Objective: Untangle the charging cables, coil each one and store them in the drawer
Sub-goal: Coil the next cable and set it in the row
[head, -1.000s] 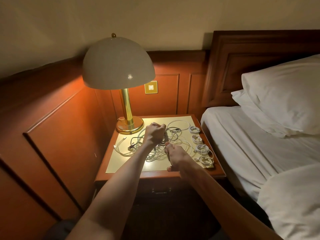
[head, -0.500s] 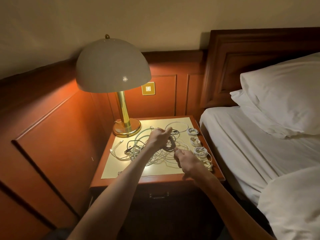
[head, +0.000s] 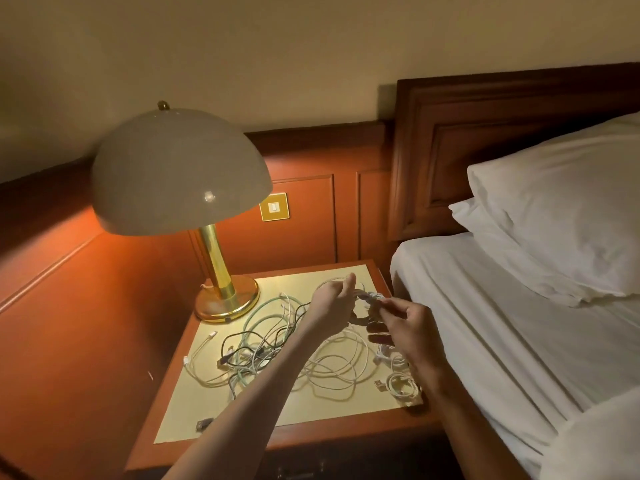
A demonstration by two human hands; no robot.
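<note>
Left grip [head: 330, 306], raised from the tangle [head: 277, 351] a second ago, holds a white cable [head: 372, 299] above the worktop [head: 346, 412]; right grip [head: 410, 327] pinches its loops, near finished coils [head: 401, 384] at the right edge. Coiling appears underway.

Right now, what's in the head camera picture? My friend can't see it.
The left hand and right hand hold a white cable between them above a nightstand. A heap of tangled cables, white, green and black, lies on it, with coiled cables near its right edge. A lit lamp stands at back left; a bed is on the right.
</note>
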